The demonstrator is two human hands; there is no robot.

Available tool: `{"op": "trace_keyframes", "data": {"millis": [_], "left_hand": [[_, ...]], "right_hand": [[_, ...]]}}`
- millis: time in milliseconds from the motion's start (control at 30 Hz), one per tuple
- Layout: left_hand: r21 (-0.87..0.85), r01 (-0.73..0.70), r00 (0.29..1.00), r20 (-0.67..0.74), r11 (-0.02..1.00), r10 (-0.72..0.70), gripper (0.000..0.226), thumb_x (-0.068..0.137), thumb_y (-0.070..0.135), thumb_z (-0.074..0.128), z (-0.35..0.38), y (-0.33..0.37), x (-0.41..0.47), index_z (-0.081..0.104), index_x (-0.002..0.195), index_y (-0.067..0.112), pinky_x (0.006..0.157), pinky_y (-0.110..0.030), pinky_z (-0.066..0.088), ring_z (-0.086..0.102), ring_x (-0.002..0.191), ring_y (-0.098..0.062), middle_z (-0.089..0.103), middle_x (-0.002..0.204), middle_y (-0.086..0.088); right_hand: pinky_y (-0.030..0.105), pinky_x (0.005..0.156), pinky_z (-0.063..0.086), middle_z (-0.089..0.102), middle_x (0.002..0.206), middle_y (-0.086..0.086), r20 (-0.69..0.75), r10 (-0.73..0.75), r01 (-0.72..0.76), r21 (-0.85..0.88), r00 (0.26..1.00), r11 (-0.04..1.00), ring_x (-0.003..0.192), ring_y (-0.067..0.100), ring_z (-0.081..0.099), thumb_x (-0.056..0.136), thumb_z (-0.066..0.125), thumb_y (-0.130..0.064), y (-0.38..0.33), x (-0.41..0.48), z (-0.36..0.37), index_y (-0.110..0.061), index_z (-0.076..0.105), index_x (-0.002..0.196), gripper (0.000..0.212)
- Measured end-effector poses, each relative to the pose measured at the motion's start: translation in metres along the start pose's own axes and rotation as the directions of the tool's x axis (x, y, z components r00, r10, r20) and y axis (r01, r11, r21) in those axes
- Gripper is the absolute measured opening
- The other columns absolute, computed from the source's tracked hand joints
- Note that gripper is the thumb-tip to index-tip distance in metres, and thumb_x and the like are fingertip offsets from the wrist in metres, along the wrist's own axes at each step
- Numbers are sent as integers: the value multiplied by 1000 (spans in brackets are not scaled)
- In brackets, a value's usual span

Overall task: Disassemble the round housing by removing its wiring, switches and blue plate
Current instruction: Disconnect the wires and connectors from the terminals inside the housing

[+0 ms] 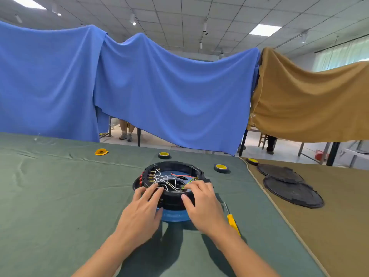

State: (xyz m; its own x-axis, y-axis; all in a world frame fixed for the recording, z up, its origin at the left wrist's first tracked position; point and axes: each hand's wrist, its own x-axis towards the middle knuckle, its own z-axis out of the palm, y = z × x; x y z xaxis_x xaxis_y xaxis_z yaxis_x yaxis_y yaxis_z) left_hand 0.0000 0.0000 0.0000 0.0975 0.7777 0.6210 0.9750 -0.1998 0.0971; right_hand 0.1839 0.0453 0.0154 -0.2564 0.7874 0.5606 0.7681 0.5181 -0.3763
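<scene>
Wiring step, early: I have the round housing (171,198) at mid-table on the green cloth (60,196), open side up. The white wires (169,181), red wire (181,174) and green-yellow wire (189,181) are all inside, and the red switches (140,179) sit in the left wall. The blue plate (175,215) shows under the near rim, so nothing looks removed yet. My left hand (143,208) lies flat on the near rim, fingers straight, tips at the white wires. My right hand (203,200) clasps the rim, thumb outside, fingers curled inside among the wires; I can't tell if it pinches one. Next I likely pull connectors off the switch terminals while bracing the shell; the yellow screwdriver (232,220) is just right. There's no readable writing, and the tape rolls (220,167) are too small to read.
</scene>
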Motion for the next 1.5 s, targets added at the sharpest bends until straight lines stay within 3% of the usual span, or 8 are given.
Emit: {"op": "trace_keyframes", "data": {"millis": [100, 367, 633, 800, 967, 1200, 1367, 1500], "left_hand": [[41, -27, 999, -43, 999, 29, 59, 58, 23, 92, 5, -3, 7, 70, 110, 7, 65, -41, 59, 64, 97, -38, 68, 114, -11], [105, 26, 994, -107, 994, -15, 45, 88, 52, 43, 3, -4, 8, 71, 91, 18, 78, -44, 47, 60, 99, -32, 68, 99, 1], [241, -95, 969, -199, 966, 145, 50, 91, 42, 51, -28, 13, 13, 63, 50, 16, 85, -41, 43, 59, 59, -23, 60, 50, 0], [77, -204, 976, 98, 976, 196, 49, 98, 51, 35, -29, 42, 24, 66, 84, 17, 82, -34, 45, 57, 97, -20, 67, 88, 4], [56, -335, 933, 160, 940, 323, 55, 97, 59, 27, -16, 64, 41, 55, 124, 21, 94, -33, 41, 44, 123, -16, 55, 129, 8], [154, -414, 879, 324, 897, 351, 68, 99, 58, 25, 10, 80, 44, 20, 152, 15, 107, -40, 32, 28, 140, -22, 25, 158, -4], [201, -400, 882, 350, 894, 316, 67, 102, 46, 30, 17, 96, 49, 13, 152, 5, 106, -42, 32, 29, 138, -28, 21, 158, -11], [82, -260, 908, 360, 962, 214, 52, 100, 39, 38, 19, 119, 58, 31, 138, 4, 99, -39, 32, 39, 128, -29, 41, 140, -9]], "right_hand": [[35, 106, 35, 49, 130, -9, 119, -15, 29, -119, 993, 992, 125, 15, 31, 97, 42, -52, 11, 10, 3, -25, 60, 125, 43], [31, 104, 34, 52, 123, -10, 137, -12, 19, -52, 990, 998, 123, 12, 22, 95, 46, -54, 9, 1, 2, -24, 58, 126, 45], [18, 100, 30, 54, 112, -25, 124, -154, 137, 132, 980, 982, 115, -1, 33, 91, 56, -49, 8, -28, -23, -29, 67, 115, 33], [23, 79, 44, 67, 96, -5, -157, 129, -107, 142, 979, 984, 91, 14, 61, 89, 63, -15, 30, -29, -40, -14, 71, 99, 13], [33, 81, 45, 63, 109, 5, -1, 425, -414, -230, 905, 881, 101, 25, 58, 94, 56, -30, 63, -37, -44, -15, 59, 107, 21], [37, 75, 47, 62, 109, 8, 173, 504, -419, -368, 846, 830, 98, 32, 59, 92, 48, -33, 81, -34, -43, -17, 57, 103, 21], [43, 88, 47, 51, 116, 9, 163, 491, -480, -105, 856, 871, 102, 29, 57, 102, 41, -22, 91, -15, -49, -14, 50, 115, 18], [45, 90, 49, 57, 113, 7, 205, 502, -532, 128, 840, 837, 102, 29, 59, 102, 42, -21, 89, 0, -52, -16, 50, 110, 13]]}}
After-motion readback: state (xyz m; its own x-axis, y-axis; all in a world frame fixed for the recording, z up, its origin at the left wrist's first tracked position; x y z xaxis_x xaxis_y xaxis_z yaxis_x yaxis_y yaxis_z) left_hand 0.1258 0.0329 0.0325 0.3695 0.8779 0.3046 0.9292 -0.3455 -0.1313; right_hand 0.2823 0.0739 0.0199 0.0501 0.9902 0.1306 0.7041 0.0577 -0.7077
